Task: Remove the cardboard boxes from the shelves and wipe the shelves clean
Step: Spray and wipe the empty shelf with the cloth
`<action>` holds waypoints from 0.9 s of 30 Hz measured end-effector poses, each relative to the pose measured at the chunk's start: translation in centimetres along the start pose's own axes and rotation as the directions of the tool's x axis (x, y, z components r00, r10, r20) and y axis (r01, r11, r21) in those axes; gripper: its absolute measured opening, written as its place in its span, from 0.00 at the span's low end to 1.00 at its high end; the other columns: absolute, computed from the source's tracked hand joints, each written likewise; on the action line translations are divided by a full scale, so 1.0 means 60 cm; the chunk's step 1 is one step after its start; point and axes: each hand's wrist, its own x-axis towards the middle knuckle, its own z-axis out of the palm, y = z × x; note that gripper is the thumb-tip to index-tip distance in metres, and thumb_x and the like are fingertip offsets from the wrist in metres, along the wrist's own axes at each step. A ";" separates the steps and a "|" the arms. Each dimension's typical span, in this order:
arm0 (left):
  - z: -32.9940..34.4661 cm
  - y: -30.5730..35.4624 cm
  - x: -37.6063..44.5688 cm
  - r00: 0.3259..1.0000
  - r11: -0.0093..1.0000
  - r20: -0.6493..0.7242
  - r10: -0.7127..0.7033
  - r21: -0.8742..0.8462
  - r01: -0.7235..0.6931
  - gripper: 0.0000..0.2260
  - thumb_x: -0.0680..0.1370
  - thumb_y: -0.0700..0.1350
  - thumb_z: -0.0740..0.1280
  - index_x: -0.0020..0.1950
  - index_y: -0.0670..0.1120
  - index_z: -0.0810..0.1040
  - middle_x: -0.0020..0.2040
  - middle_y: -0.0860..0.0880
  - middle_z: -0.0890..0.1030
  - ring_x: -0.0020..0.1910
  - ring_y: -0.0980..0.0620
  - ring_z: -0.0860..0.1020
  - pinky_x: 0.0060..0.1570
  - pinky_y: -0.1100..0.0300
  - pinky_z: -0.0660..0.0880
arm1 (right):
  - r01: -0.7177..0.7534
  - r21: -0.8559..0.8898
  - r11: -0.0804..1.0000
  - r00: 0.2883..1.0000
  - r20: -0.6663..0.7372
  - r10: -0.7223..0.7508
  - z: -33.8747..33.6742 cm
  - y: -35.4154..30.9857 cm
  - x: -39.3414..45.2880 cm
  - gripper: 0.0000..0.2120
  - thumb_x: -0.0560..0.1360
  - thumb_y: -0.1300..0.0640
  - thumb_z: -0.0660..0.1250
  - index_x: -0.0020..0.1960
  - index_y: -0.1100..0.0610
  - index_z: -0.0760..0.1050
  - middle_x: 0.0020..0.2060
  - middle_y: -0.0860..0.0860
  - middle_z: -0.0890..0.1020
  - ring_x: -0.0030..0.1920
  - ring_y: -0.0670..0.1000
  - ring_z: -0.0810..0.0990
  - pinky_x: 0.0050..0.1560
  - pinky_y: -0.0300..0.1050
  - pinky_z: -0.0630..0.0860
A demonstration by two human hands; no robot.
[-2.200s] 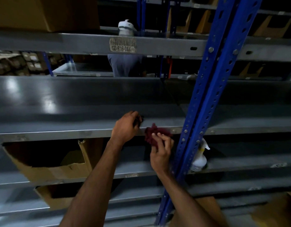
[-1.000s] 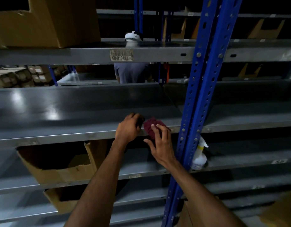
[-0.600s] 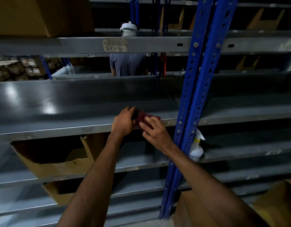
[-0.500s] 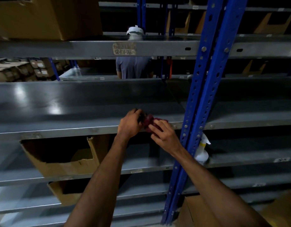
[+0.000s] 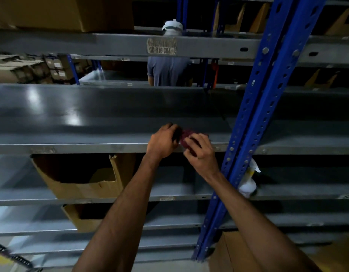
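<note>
Both hands meet at the front lip of the bare grey metal shelf (image 5: 110,114): the right hand (image 5: 201,152) has its fingers curled round the crumpled dark red cloth (image 5: 186,137), and the left hand (image 5: 162,141) pinches the same cloth from the other side, so each grip is clenched on fabric and neither lies flat on the steel; the cloth sits bunched between the two grips, right at the shelf edge, and the wipe proper looks not yet begun. My reading of the risks: a wad this tight would skim the surface and leave streaks unless it is spread first; a hard sweep to the right of the grips would drive knuckles into the blue perforated steel upright (image 5: 256,114), which stands just beside the right hand; a loosened cloth could drop onto the lower level; beneath the right grip the white spray bottle (image 5: 248,183) stands near its shelf edge, where a stray forearm could tip it. Below and left of the grips, two torn brown cardboard boxes (image 5: 81,185) remain on lower shelves and would need lifting out. Above the grips, a worn label (image 5: 161,46) on the grey beam reads, as best I can tell, GD-R16-C04; its upper line is illegible; no brand shows on the bottle.
</note>
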 end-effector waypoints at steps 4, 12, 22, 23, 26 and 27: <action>-0.004 -0.003 0.001 1.000 1.000 -0.001 0.018 0.003 -0.018 0.15 0.76 0.45 0.65 0.63 0.47 0.73 0.60 0.45 0.75 0.59 0.43 0.75 0.50 0.49 0.74 | 0.202 0.007 0.979 0.978 0.059 -0.202 -0.006 0.030 -0.012 0.11 0.73 0.63 0.73 0.55 0.63 0.83 0.58 0.57 0.78 0.59 0.60 0.77 0.63 0.55 0.75; -0.028 -0.002 -0.005 0.999 0.977 0.029 -0.017 -0.211 0.023 0.16 0.71 0.42 0.64 0.58 0.44 0.79 0.54 0.44 0.81 0.52 0.44 0.80 0.51 0.51 0.77 | 0.010 0.107 0.994 1.000 0.026 -0.013 0.005 -0.024 -0.006 0.12 0.69 0.65 0.75 0.53 0.63 0.83 0.53 0.59 0.82 0.54 0.61 0.80 0.60 0.56 0.77; -0.134 -0.139 -0.124 0.993 0.993 -0.004 0.117 0.007 -0.117 0.19 0.70 0.50 0.67 0.61 0.54 0.81 0.56 0.55 0.80 0.54 0.55 0.77 0.55 0.58 0.76 | 0.079 0.181 0.980 0.989 0.107 -0.099 0.008 -0.034 0.025 0.12 0.69 0.63 0.76 0.53 0.61 0.83 0.53 0.56 0.82 0.53 0.58 0.80 0.59 0.53 0.77; -0.133 -0.138 -0.122 0.993 0.993 -0.003 0.115 0.012 -0.115 0.19 0.71 0.49 0.67 0.62 0.55 0.81 0.56 0.55 0.80 0.54 0.56 0.78 0.55 0.58 0.77 | 0.091 0.210 0.973 0.984 0.131 -0.120 0.024 -0.057 0.034 0.13 0.69 0.63 0.77 0.53 0.61 0.83 0.54 0.56 0.82 0.54 0.58 0.80 0.59 0.52 0.77; -0.131 -0.135 -0.125 0.995 0.995 -0.030 0.098 0.020 -0.098 0.18 0.73 0.44 0.69 0.63 0.54 0.81 0.57 0.55 0.81 0.55 0.56 0.78 0.56 0.59 0.77 | 0.187 0.231 0.955 0.968 0.124 -0.220 0.027 -0.056 0.031 0.13 0.69 0.62 0.77 0.53 0.61 0.83 0.55 0.56 0.81 0.56 0.58 0.79 0.60 0.52 0.77; -0.129 -0.136 -0.128 0.995 0.996 -0.054 0.084 0.000 -0.084 0.18 0.73 0.42 0.70 0.62 0.53 0.82 0.57 0.55 0.81 0.55 0.56 0.78 0.57 0.60 0.77 | 0.220 0.208 0.953 0.964 0.103 -0.246 0.016 -0.035 0.023 0.12 0.70 0.62 0.76 0.53 0.62 0.83 0.56 0.56 0.80 0.56 0.58 0.79 0.60 0.54 0.77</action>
